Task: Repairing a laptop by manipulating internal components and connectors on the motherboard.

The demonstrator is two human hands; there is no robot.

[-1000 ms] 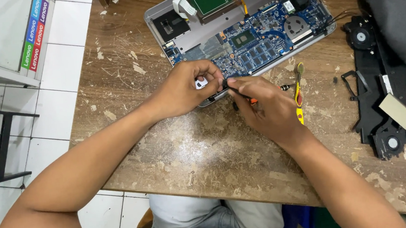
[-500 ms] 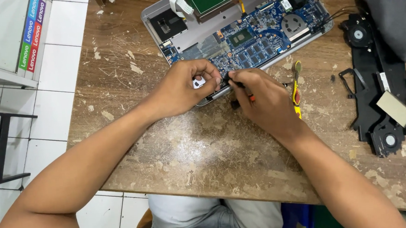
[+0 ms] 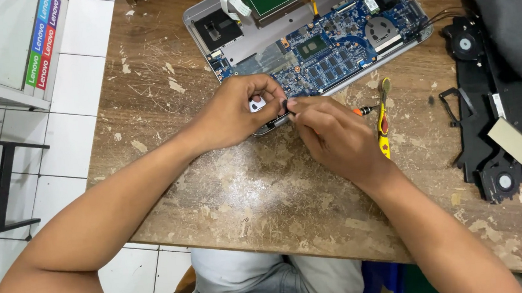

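The left hand (image 3: 234, 113) curls on the open silver laptop's blue circuit board (image 3: 328, 50) edge; the right hand (image 3: 327, 136) pinches a small black part (image 3: 287, 105) — just beside the left fingertips.

This looks like an electronics repair workshop. An opened laptop (image 3: 308, 36) with its blue circuit board bared lies on a scarred wooden tabletop (image 3: 227, 185), beside a removed black fan assembly (image 3: 485, 118) and a yellow tool (image 3: 383, 119).

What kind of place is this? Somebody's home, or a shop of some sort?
Most likely a small electronics repair bench. An opened laptop lies with its circuit board bare on a worn wooden table, a removed black fan assembly sits to one side, and a yellow tool lies near the right hand.
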